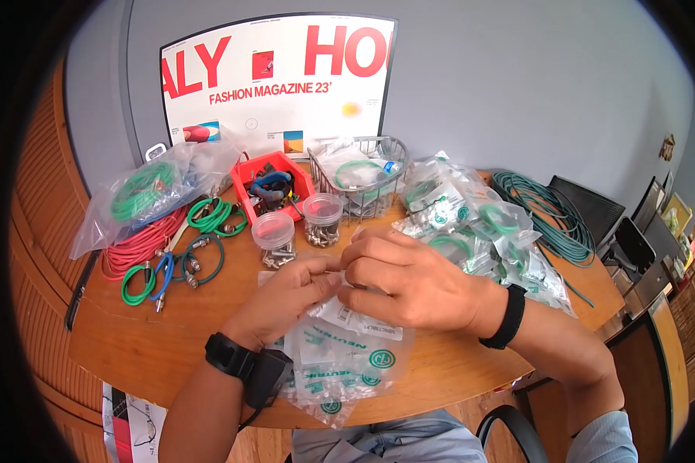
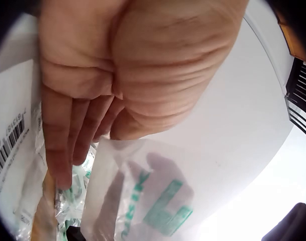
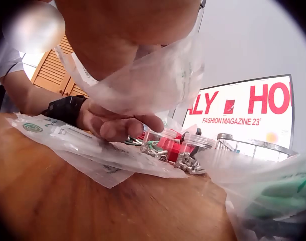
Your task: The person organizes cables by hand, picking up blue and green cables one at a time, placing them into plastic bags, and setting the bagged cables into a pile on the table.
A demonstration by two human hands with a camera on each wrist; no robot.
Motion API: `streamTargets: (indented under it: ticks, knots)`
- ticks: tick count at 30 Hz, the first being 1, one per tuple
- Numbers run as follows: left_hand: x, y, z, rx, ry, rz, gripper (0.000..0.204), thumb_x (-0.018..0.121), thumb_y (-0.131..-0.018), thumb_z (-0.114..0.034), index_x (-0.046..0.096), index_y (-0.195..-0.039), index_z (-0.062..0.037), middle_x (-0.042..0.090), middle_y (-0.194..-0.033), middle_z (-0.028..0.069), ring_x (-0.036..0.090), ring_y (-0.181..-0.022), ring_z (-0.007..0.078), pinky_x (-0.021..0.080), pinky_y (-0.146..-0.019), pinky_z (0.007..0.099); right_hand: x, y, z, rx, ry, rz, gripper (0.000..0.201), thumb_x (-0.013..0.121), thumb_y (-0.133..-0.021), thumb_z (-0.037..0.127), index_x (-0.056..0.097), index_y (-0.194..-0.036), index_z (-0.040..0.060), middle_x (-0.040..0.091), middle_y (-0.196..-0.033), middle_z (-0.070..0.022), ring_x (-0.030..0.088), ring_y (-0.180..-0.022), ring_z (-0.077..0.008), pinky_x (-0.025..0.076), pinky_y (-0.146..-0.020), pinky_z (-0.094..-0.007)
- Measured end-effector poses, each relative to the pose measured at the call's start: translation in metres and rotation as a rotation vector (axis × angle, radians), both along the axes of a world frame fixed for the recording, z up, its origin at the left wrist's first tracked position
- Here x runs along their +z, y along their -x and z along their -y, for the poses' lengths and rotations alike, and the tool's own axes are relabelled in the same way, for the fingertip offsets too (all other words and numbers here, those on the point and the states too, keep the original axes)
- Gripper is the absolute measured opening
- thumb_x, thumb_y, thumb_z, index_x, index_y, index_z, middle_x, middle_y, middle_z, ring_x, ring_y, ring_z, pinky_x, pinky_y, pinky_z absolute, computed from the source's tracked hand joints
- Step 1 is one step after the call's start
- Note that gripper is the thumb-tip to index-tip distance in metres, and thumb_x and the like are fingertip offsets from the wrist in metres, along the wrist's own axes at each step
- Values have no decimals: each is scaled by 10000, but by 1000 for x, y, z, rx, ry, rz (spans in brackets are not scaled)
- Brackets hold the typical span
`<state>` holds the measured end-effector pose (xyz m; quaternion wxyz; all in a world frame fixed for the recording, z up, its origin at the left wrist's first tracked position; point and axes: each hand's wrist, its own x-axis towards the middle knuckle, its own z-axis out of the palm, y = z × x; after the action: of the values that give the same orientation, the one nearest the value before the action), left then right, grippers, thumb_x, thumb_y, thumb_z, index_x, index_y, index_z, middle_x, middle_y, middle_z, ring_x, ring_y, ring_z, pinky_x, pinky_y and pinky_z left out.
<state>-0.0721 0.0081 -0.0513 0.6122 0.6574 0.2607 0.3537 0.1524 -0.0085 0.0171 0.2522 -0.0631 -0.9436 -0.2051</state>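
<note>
Close together over the table's front, both hands work on a clear plastic bag (image 2: pixel 153 201) with green print. My left hand (image 1: pixel 286 297) pinches it near the thumb, its other fingers stretched out. The curled fingers of my right hand (image 1: pixel 405 282) grip the bag's upper part, which hangs over the left fingers in the right wrist view. What the bag contains is hidden behind the hands. Below them, flat printed plastic bags (image 1: pixel 336 363) lie overlapping at the table edge. A white barcode label (image 2: pixel 10 145) shows beside the left fingers.
Two clear jars of metal parts, one jar (image 1: pixel 274 235) nearer, stand beyond the hands. Behind are a red bin (image 1: pixel 303 187) of tools and a wire basket (image 1: pixel 399 166). Bagged cables (image 1: pixel 471 224) pile up right, beside a dark green cable coil (image 1: pixel 548 212). Loose cables (image 1: pixel 139 243) lie left.
</note>
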Motion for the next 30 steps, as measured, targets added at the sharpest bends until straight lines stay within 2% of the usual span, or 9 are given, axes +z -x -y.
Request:
streamTargets:
  ticks: [3, 12, 16, 21, 22, 24, 26, 28, 30]
  knots:
    - [0, -3, 5, -54, 121, 145, 350, 552, -1048, -212, 563, -1307, 25, 635, -1165, 35, 605, -1044, 69, 498, -860, 205, -5, 2, -1, 3, -32, -18, 242, 686, -698, 120, 671, -919, 22, 581, -983, -88, 606, -1044, -274, 514, -941, -403]
    - [-2, 0, 0, 95, 129, 96, 202, 579, -1031, -158, 612, -1154, -1, 663, -1035, 1, 624, -950, 54, 505, -820, 200, -5, 6, -3, -98, 51, -65, 202, 641, -730, 119, 649, -908, 23, 591, -976, -92, 578, -1036, -276, 476, -946, -407]
    - [2, -4, 3, 85, 86, 161, 196, 605, -1015, -138, 618, -1160, -8, 656, -1026, 5, 587, -882, 27, 477, -755, 183, -8, 9, 1, -229, 17, -30, 289, 616, -782, 115, 638, -1055, 23, 602, -1106, -113, 538, -1166, -308, 428, -1023, -457]
    - [3, -3, 5, 64, 89, 146, 194, 613, -1004, -119, 624, -1176, -27, 646, -878, -45, 499, -664, -19, 361, -535, 165, 4, 11, 9, -311, 57, -13, 407, 582, -829, 116, 582, -1226, 24, 586, -1223, -128, 499, -1267, -339, 381, -1077, -499]
    - [4, -2, 4, 77, 89, 146, 194, 613, -1004, -119, 624, -1176, -27, 646, -878, -45, 499, -664, -19, 361, -535, 165, 7, 9, 10, -323, 41, 18, 435, 578, -835, 115, 565, -1259, 20, 578, -1247, -134, 494, -1280, -340, 376, -1083, -505]
    - [4, 2, 3, 44, 131, 109, 186, 601, -1010, -110, 614, -1168, -14, 679, -1025, -7, 638, -920, 51, 507, -771, 197, 11, 7, 13, -317, 31, 57, 463, 573, -841, 113, 547, -1292, 17, 571, -1271, -140, 488, -1293, -342, 371, -1090, -510]
    - [-3, 1, 0, 52, 125, 108, 188, 594, -1016, -119, 615, -1172, -15, 688, -1026, 2, 646, -896, 52, 512, -739, 195, 18, 1, 17, -379, 16, 98, 463, 570, -848, 124, 550, -1297, 10, 564, -1300, -157, 495, -1289, -335, 380, -1086, -506]
    - [-7, -3, -2, 77, 95, 175, 156, 627, -1004, -187, 640, -1088, -56, 584, -767, -79, 443, -587, -16, 297, -486, 169, 21, -3, 15, -334, 27, 75, 483, 590, -834, 105, 551, -1304, 3, 574, -1286, -163, 518, -1257, -339, 405, -1064, -494]
    - [-6, -1, -2, 72, 96, 177, 178, 627, -1007, -196, 639, -1096, -42, 625, -829, -55, 522, -659, 2, 391, -549, 171, 22, -7, 16, -304, 98, 72, 489, 617, -814, 80, 560, -1293, -1, 586, -1269, -162, 535, -1227, -347, 430, -1041, -476]
